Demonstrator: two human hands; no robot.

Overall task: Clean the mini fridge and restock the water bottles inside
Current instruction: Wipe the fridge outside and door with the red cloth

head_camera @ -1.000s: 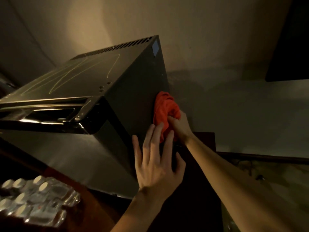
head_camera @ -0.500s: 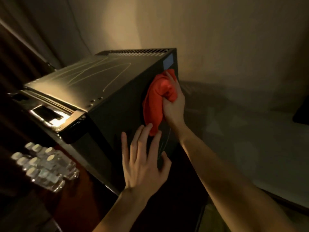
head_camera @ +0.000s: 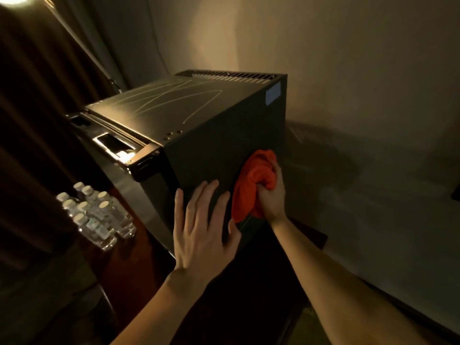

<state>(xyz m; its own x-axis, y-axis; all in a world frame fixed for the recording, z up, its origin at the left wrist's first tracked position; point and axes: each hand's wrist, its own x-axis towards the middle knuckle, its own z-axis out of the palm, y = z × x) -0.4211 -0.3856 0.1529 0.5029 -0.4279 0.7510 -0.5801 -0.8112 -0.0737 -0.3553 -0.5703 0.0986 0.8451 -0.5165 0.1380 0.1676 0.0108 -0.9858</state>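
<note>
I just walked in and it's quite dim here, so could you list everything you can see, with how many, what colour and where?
mini fridge: one, black, centre, back towards the wall
cloth: one, orange-red, bunched against the fridge's side panel
water bottles: a cluster, exact count unclear, clear with white caps, left of the fridge on a dark wooden surface
sticker: one, pale blue, upper rear corner of the side panel
curtain: dark brown, far left
left hand: flat, open, on the side panel
right hand: grip closed on the cloth

My right grip presses the red cloth against the mini fridge side; my left grip lies flat beside it.
</note>
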